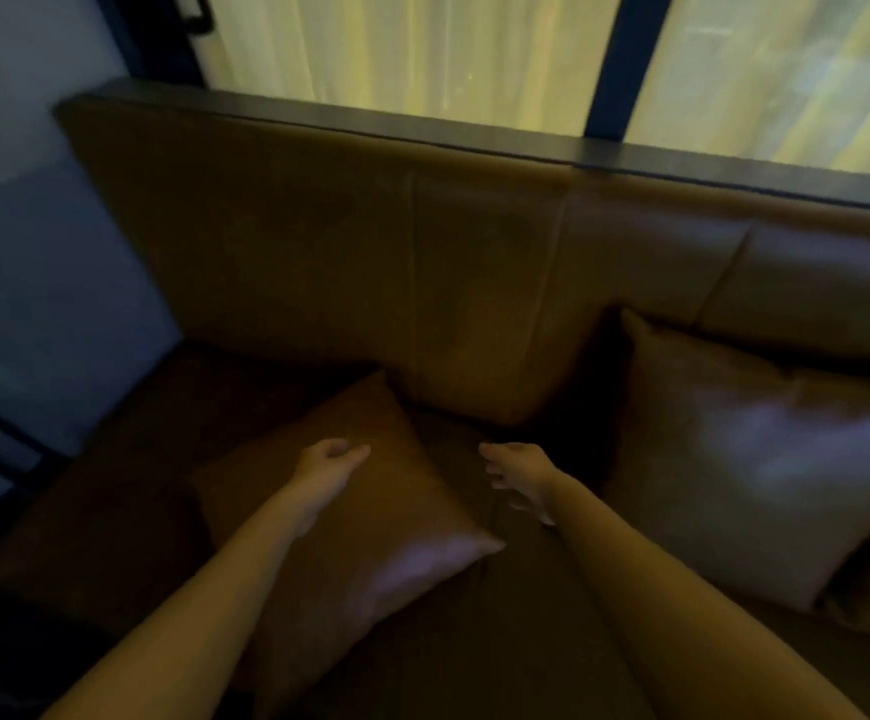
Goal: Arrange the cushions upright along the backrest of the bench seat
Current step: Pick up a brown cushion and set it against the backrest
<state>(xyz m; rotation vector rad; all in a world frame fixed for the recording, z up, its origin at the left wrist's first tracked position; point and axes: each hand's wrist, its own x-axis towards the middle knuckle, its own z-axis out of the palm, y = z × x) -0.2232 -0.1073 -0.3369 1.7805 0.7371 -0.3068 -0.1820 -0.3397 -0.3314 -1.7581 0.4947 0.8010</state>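
Dim, blurred light — a square leather cushion point(350, 517) lies flat, its near end cut off; left hand point(326, 467) seemingly over it, right hand point(518, 478) beside — both open, empty.

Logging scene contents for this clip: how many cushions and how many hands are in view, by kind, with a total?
Cushions: 2, the flat cushion lying on the seat and the leaning cushion propped against the backrest at right.
Hands: 2, the left hand over the flat cushion and the right hand beside it, both open.
Total: 4
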